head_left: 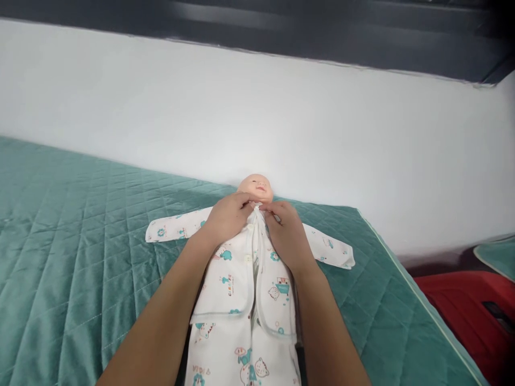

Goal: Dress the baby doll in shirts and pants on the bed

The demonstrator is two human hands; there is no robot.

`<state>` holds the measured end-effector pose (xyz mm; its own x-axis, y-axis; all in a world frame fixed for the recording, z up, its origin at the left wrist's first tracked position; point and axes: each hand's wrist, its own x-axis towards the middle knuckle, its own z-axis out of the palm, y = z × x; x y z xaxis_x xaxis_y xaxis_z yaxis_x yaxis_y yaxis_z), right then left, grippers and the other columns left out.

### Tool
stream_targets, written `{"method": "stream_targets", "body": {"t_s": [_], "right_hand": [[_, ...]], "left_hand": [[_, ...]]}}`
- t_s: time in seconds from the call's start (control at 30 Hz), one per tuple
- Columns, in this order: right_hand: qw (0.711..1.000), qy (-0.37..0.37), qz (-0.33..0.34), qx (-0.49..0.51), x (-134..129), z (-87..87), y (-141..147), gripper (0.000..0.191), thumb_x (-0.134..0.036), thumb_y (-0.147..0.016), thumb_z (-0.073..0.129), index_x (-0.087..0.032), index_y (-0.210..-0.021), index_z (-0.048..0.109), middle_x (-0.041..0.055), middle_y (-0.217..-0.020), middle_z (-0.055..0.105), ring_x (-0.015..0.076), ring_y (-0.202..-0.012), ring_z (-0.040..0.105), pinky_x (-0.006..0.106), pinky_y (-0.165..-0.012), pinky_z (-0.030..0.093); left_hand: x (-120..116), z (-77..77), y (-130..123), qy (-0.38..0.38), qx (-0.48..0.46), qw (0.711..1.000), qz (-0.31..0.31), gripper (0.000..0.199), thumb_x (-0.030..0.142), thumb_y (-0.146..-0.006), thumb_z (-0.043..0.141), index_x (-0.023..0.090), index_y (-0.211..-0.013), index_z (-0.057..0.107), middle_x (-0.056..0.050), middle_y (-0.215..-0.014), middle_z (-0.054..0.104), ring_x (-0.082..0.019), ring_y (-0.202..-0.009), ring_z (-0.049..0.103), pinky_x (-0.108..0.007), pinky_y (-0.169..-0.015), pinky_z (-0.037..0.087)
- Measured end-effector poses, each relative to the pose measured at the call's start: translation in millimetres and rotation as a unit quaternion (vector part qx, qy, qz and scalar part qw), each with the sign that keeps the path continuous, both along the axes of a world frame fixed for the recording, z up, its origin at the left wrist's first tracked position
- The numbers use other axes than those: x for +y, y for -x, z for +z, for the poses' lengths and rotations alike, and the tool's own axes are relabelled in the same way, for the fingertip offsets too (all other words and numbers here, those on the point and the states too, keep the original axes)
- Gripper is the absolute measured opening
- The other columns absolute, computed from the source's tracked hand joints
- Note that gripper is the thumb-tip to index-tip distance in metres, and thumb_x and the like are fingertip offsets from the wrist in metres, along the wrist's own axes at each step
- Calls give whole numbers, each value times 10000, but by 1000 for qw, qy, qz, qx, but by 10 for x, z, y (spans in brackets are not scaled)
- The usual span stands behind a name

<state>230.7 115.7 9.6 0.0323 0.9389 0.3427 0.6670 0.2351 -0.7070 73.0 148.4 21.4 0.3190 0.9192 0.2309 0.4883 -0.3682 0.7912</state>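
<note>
At the quilted cover's (pixel 120 230) far edge: doll (pixel 257 186) on its back in printed baby jacket (pixel 230 262). Left hand (pixel 285 230), right hand (pixel 230 214) pinch jacket's collar below doll's chin. Red case (pixel 462 305) at right.

The head view is taken from above the near edge of the scene, at the wearer's own position. It faces forward and down along both forearms, over the doll (pixel 257 187) and the quilted green cover (pixel 100 241), to the white wall (pixel 241 107) at the far side. The forearms are close; the doll's head lies farther off. This single view shares no part with another.
</note>
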Motion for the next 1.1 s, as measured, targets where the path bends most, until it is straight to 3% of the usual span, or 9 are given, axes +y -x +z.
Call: {"method": "stream_targets", "body": {"t_s": [0.17, 0.33, 0.5, 0.7, 0.8, 0.9, 1.0, 1.1], "right_hand": [[999, -11, -2, -31, -34, 41, 30, 324, -156, -887, 448, -252, -995, 739, 49, -1073, 649, 230, -1057, 535, 420, -978, 408], [998, -16, -10, -61, -50, 46, 43, 417, -59, -828, 409, -229, -987, 755, 58, -1060, 657, 239, -1075, 526, 409, -969, 414], [998, 29, -18, 52, 1, -7, 13, 360, -110, -826, 436, -241, -939, 752, 34, -1103, 657, 219, -1112, 543, 405, -1016, 400], [998, 51, -2, 37, -26, 20, 2, 281, -325, -874, 541, -238, -1056, 737, 70, -1029, 586, 245, -1052, 543, 436, -986, 406], [995, 78, 3, 69, -145, 30, 14, 338, -374, -850, 593, -246, -1143, 703, 57, -1033, 568, 209, -941, 571, 407, -935, 438], [993, -3, -50, 111, -362, 7, 86, 289, -342, -855, 581, -218, -1089, 698, 39, -973, 585, 173, -837, 569, 348, -852, 466], [984, -92, -100, 114, -638, -24, 228, 203, -326, -887, 536, -216, -985, 675, 21, -874, 594, 162, -764, 559, 315, -761, 468], [989, -84, -95, 73, -849, -36, 367, 179, -336, -869, 566, -204, -963, 642, 33, -893, 596, 164, -751, 563, 308, -726, 467]], "left_hand": [[-15, 34, -11, 20, 36, 998, 45, 258, 386, -852, 574, 248, -1010, 725, -28, -987, 703, -201, -840, 624, -323, -749, 480], [-4, -4, -22, -16, 27, 998, 47, 186, 340, -849, 581, 231, -901, 722, -42, -1021, 664, -200, -888, 607, -329, -787, 469], [19, -41, -23, -17, 17, 999, 33, 182, 303, -871, 553, 235, -909, 718, -35, -1061, 654, -194, -902, 607, -341, -806, 457], [15, -85, -5, -35, -23, 999, 9, 224, 238, -898, 501, 236, -962, 716, -37, -1100, 649, -200, -1025, 602, -353, -913, 437], [-36, -131, 15, -65, -83, 993, 44, 239, 190, -889, 480, 217, -942, 711, -41, -1056, 658, -187, -1025, 600, -330, -914, 437], [-153, -187, 40, -93, -163, 976, 112, 210, 198, -873, 496, 205, -921, 700, -33, -963, 670, -168, -898, 609, -297, -801, 460], [-342, -242, 61, -41, -243, 955, 164, 208, 252, -876, 505, 207, -986, 676, 12, -702, 605, -139, -630, 550, -272, -621, 434], [-549, -276, 76, -14, -248, 955, 163, 201, 273, -865, 532, 209, -984, 681, 18, -685, 608, -133, -615, 540, -270, -626, 428]]}}
